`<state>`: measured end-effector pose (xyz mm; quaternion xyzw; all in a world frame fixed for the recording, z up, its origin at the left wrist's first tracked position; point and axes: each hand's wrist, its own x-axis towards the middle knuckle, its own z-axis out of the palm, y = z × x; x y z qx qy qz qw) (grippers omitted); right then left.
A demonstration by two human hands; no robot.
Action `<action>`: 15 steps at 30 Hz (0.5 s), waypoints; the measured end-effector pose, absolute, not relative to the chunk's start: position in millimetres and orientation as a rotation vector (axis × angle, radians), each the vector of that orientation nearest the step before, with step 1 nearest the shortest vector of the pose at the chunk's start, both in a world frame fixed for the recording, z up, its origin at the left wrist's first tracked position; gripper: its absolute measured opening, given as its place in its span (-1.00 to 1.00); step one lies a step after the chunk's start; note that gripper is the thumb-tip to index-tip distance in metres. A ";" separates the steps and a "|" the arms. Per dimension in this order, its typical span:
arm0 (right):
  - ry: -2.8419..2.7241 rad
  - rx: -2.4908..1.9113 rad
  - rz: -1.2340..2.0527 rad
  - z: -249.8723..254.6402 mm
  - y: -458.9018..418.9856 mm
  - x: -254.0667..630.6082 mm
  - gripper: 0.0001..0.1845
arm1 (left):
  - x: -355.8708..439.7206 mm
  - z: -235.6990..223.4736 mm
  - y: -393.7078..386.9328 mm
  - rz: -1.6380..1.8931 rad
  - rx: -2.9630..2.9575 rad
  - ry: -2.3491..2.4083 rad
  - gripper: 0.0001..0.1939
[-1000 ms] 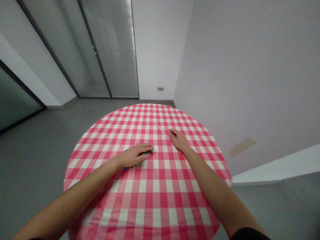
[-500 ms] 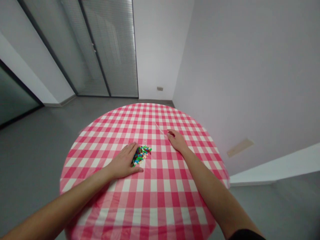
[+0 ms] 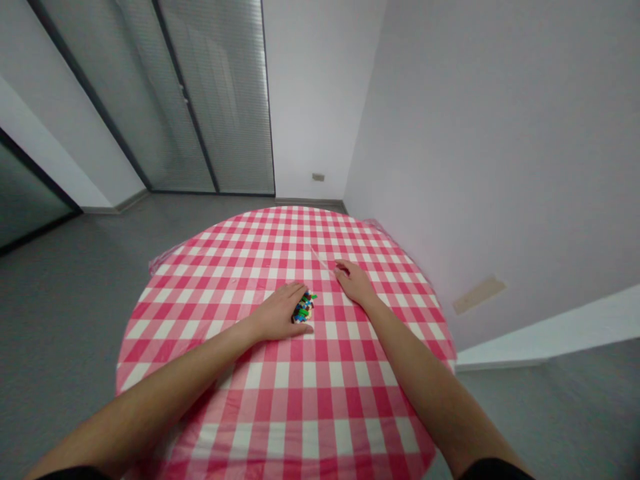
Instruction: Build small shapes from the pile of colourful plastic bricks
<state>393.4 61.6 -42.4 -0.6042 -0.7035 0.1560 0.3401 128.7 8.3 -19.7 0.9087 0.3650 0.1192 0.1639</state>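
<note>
My left hand (image 3: 280, 312) lies on the tablecloth with thumb and fingers apart, cupped against a pile of small multicoloured pieces (image 3: 303, 307). Green, blue, white and dark bits show in the gap between thumb and fingers; the hand covers part of the pile. To the right and a little farther off, my right hand (image 3: 354, 280) rests on the cloth with its fingers curled together. A thin whitish, see-through strip (image 3: 320, 257) runs from its fingertips away to the upper left; it could be an edge of clear plastic, but its kind is unclear.
The round table wears a red-and-white checked cloth (image 3: 295, 387) with a loose, wrinkled plastic edge. A wall (image 3: 480, 147) rises close on the right. Beyond the table are grey floor and glass partitions (image 3: 225, 100) with blinds.
My left hand has slid right and slightly away from me, and the pile has moved with it, bunched more tightly. My right hand has stayed almost still.
</note>
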 end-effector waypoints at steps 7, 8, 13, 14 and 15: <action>-2.050 -1.542 0.240 -39.7 57.3 386.8 -0.60 | 130.2 -19.9 7.4 0.410 2.547 0.921 -0.07; -2.093 -1.519 0.231 -38.5 55.5 384.3 -0.60 | 129.9 -19.3 6.9 0.437 2.523 0.911 -0.09; -2.261 -1.312 0.318 -28.5 42.0 371.4 -0.63 | 121.8 -16.9 8.6 0.643 2.295 1.012 -0.36; -2.296 -1.266 0.346 -25.7 38.6 369.4 -0.64 | 117.5 -16.7 10.6 0.671 2.272 1.036 -0.41; -2.326 -1.233 0.369 -22.7 35.2 367.6 -0.65 | 112.2 -16.5 13.1 0.687 2.265 1.058 -0.45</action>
